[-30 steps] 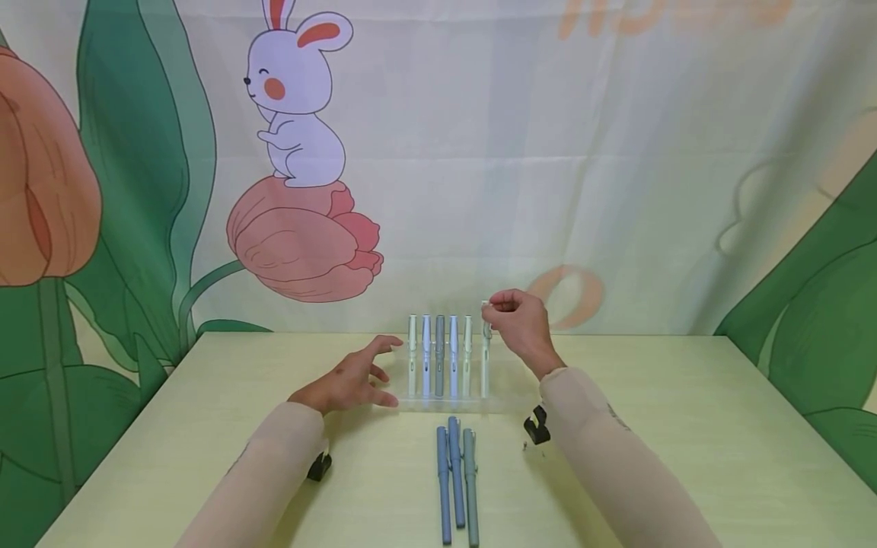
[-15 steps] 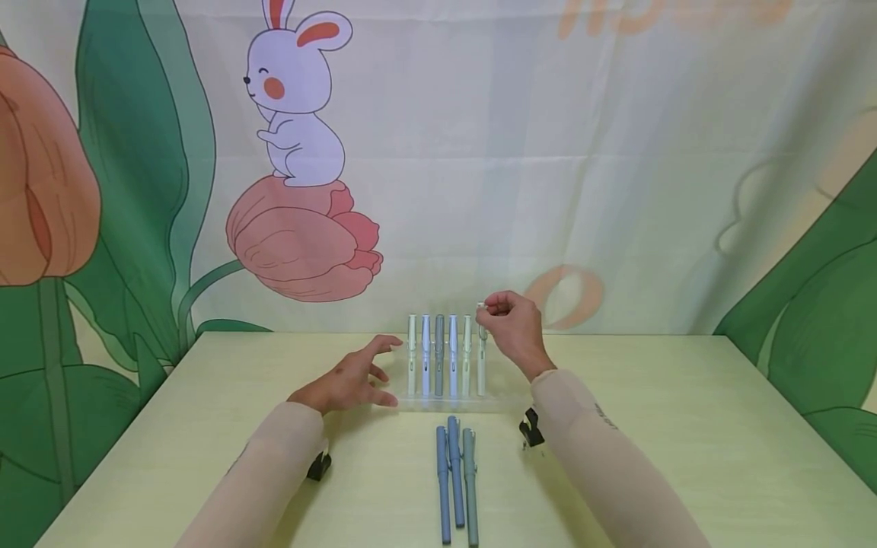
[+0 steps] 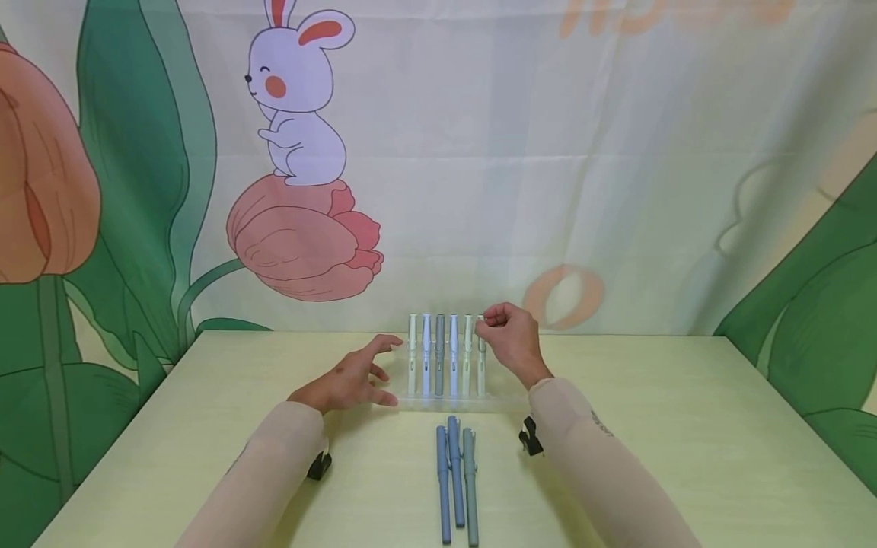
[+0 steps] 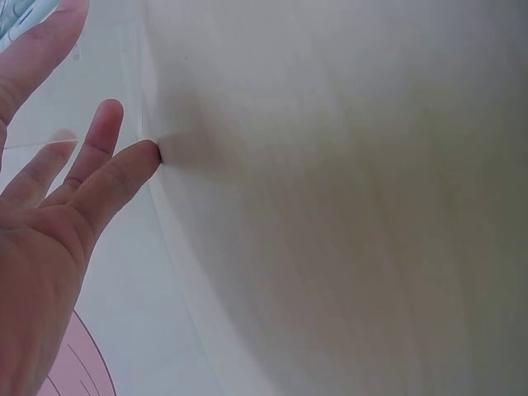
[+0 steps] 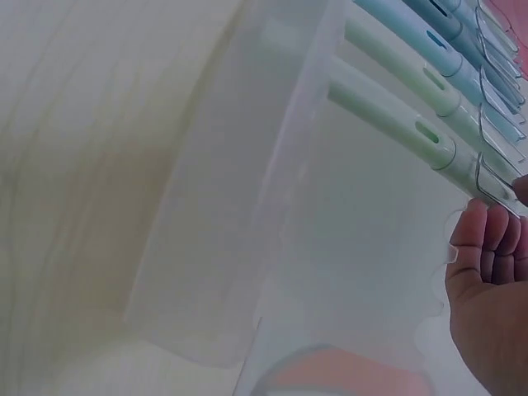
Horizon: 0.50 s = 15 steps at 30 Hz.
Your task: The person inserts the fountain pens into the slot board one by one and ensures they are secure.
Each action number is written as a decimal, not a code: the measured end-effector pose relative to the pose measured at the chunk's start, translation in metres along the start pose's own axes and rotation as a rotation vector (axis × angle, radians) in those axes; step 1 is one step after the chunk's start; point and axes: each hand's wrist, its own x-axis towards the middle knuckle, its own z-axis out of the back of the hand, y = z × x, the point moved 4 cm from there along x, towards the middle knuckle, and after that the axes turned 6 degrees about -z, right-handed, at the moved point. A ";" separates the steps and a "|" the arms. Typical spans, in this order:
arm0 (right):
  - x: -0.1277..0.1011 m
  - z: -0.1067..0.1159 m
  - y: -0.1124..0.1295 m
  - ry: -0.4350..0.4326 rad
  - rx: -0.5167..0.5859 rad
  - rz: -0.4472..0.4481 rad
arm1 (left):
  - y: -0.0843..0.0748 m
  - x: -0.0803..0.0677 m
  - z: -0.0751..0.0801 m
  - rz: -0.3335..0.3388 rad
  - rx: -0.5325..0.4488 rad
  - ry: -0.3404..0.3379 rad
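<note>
The right hand (image 3: 510,339) pinched the cap end of a pale green pen (image 3: 481,369) standing rightmost in the clear rack (image 3: 503,402) — light, stiff, probably slick, best held near its cap. The left hand (image 3: 349,380) lay spread, fingertips against the rack's left end.

No readable text, label, brand, number or sign appears in any view. The backdrop (image 3: 479,152) carries blurred orange marks along its top edge in the head view, cut off by the frame and too faint to make out as letters. The right sleeve (image 3: 596,449) shows a small dark mark near the forearm, too small to read. The pens (image 3: 445,358) bear no legible print
</note>
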 end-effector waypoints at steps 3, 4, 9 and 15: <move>0.000 0.000 0.001 0.002 -0.016 -0.002 | 0.000 0.000 0.000 0.002 -0.005 -0.003; 0.000 0.000 0.002 0.005 -0.022 -0.004 | 0.000 0.000 0.000 0.002 -0.007 -0.004; -0.001 0.000 0.004 0.018 -0.041 -0.017 | -0.001 -0.001 0.001 -0.012 -0.012 0.000; -0.003 0.000 0.004 0.021 -0.038 -0.017 | 0.000 -0.001 0.001 -0.029 -0.010 0.011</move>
